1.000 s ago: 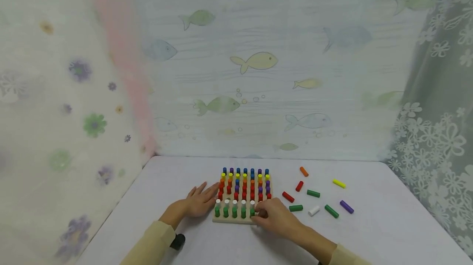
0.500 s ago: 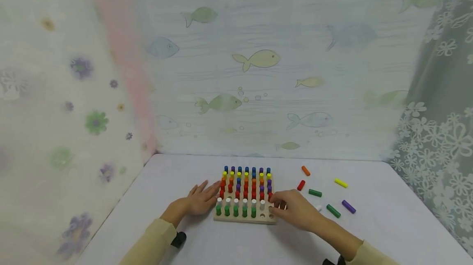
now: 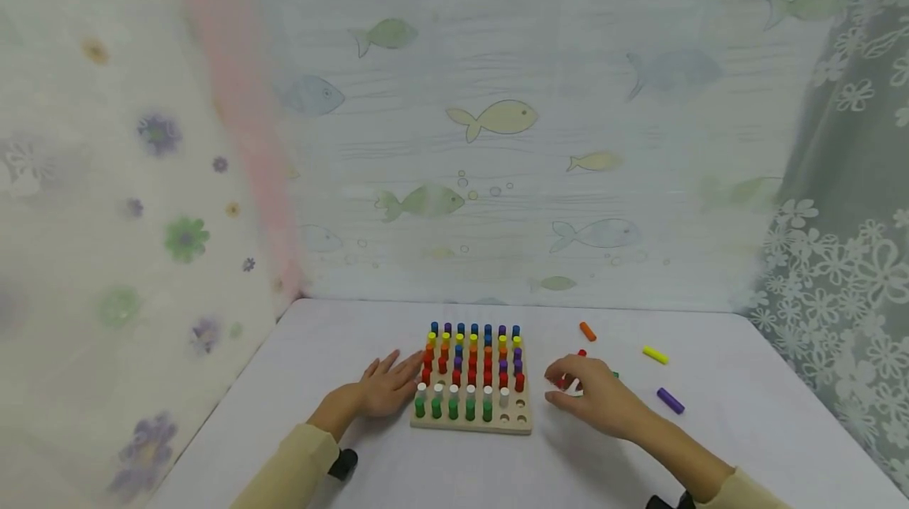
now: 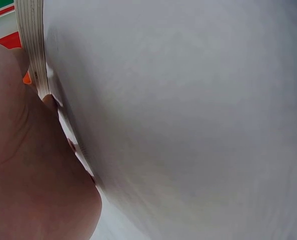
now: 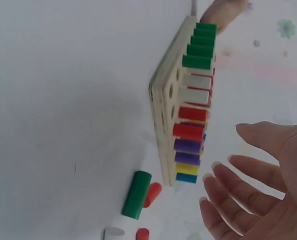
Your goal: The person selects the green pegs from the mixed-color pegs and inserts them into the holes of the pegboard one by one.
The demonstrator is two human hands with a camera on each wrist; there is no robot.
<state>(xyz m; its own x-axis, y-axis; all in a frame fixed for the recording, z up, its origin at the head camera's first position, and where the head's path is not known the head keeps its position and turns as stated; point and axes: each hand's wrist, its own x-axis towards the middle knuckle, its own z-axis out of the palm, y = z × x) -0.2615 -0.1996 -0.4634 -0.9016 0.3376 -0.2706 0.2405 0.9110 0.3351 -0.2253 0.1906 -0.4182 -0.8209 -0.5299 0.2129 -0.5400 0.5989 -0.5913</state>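
Observation:
A wooden pegboard stands on the table, filled with rows of coloured pegs. Green pegs line its front row and white pegs the row behind; bare holes show at the front right corner. My left hand lies with straight fingers against the board's left side. To the right of the board, my right hand hovers over loose pegs with thumb and fingers apart, holding nothing. In the right wrist view a green peg and a red peg lie beyond the board's corner.
More loose pegs lie to the right: an orange peg, a yellow peg and a purple peg. Others are partly hidden beneath my right hand. A patterned curtain hangs behind the white table.
My right hand has moved off the board's front right corner, rightward to the loose pegs, its fingers spreading. The left hand stays in place.

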